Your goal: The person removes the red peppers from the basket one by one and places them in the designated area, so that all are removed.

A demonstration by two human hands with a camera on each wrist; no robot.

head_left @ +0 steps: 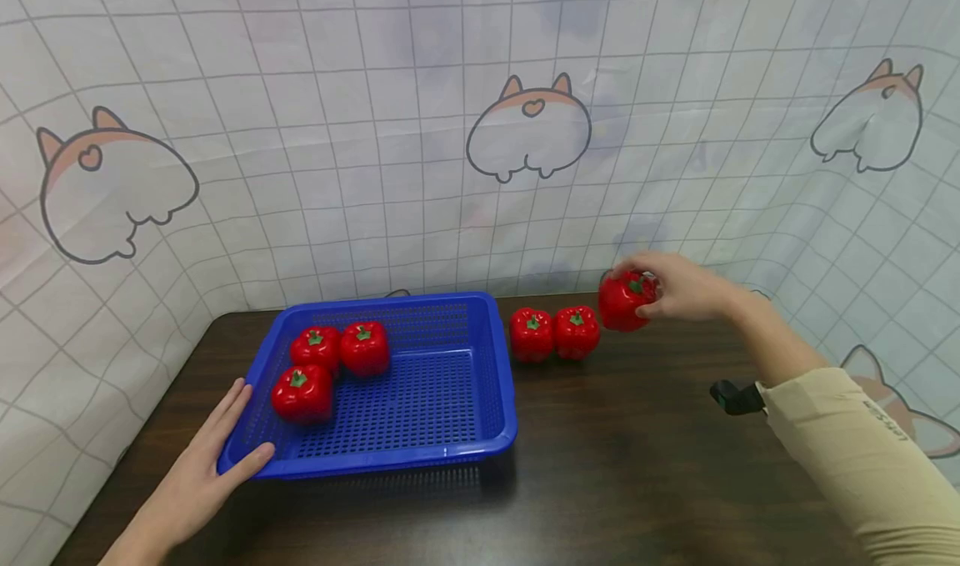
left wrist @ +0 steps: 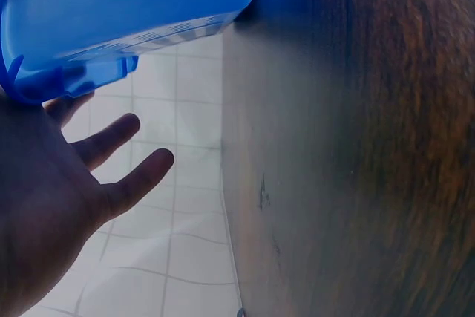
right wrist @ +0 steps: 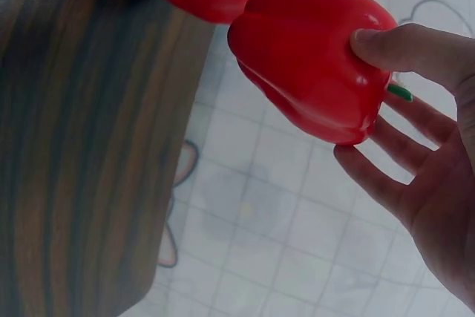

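Note:
My right hand (head_left: 678,287) pinches a red bell pepper (head_left: 622,302) between thumb and fingers at its stem end. In the right wrist view this pepper (right wrist: 312,57) is up off the dark table, with its green stem toward the palm. Two more red bell peppers, a left one (head_left: 532,335) and a right one (head_left: 576,333), stand side by side to the right of a blue plastic basket (head_left: 498,366). Three red bell peppers (head_left: 365,349) sit in the basket's left part. My left hand (head_left: 198,466) rests at the basket's front left corner, fingers straight along its side and thumb by the rim.
The dark wooden table (head_left: 615,466) stretches in front of the basket and to its right. A white grid-patterned cloth (head_left: 360,132) with cartoon animals hangs behind and around the table. A black strap piece (head_left: 737,398) sticks out by the right sleeve (head_left: 855,441).

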